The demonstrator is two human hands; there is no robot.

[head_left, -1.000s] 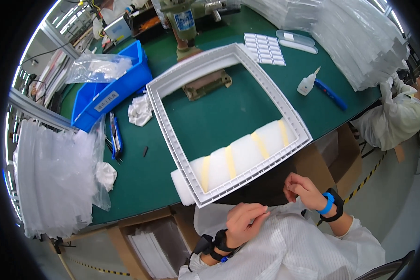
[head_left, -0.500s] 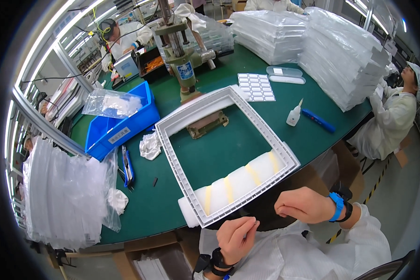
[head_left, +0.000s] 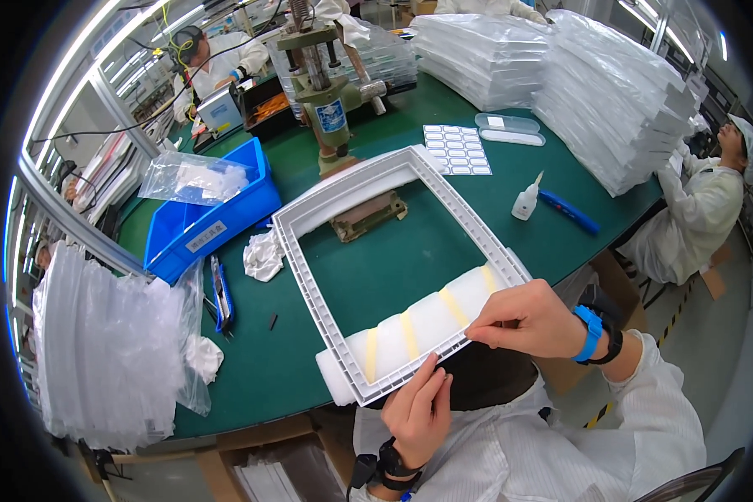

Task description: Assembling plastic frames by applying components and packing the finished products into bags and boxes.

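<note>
Both hands have risen to the ribbed white plastic frame [head_left: 393,276] at the bench's near edge. Right hand [head_left: 527,322] pinches its rim; left hand [head_left: 418,414] presses flat fingertips against it, beside soft white foam [head_left: 418,330] banded with yellow tape.

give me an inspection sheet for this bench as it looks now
surface: green table, mostly covered
job's things: white frame lying flat; foam strip with yellow bands under its near side
clutter: blue bin, rag, glue bottle, blue knife, label sheet, tray stacks, bagged stack
grippers: left hand and right hand touch the frame's near edge
cables: yellow cable at the far bench
surroundings: press; a person seated at right, another far left
</note>
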